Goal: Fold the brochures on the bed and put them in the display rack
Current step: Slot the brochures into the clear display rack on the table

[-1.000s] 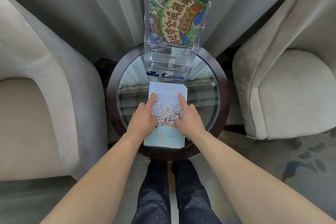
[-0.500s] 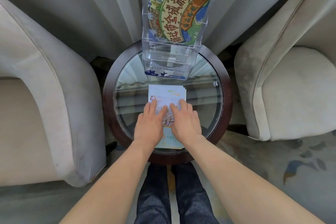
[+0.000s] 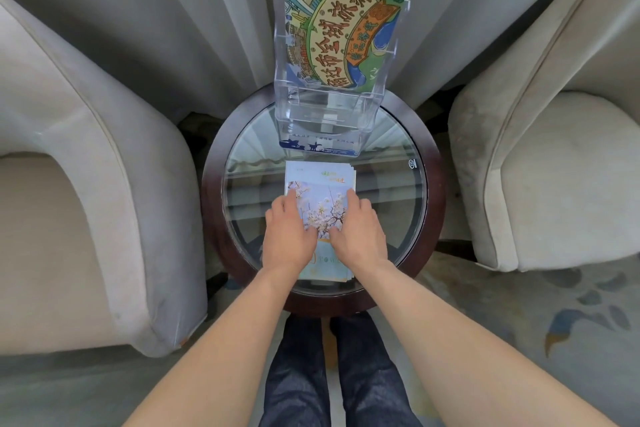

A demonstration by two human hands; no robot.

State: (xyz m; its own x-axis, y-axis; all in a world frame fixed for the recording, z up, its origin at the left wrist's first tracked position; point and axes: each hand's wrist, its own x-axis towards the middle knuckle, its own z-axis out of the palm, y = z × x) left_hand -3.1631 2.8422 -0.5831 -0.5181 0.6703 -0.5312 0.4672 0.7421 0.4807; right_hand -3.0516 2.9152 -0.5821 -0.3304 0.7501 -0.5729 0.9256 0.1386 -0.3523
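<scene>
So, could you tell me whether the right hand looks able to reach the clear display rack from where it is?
Probably yes. The right hand rests on the brochure stack, and only bare glass tabletop lies between it and the display rack straight ahead.

Both arms outstretched, left hand [image 3: 289, 242] and right hand [image 3: 358, 235] flat (fingers forward).

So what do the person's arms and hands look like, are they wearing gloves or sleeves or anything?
No gloves and no sleeves in view: both forearms are bare from the bottom edge of the picture to the wrists. The left hand and right hand are bare too, with no rings, watch or bracelet that I can see. Below the arms, dark blue trousers show.
</scene>
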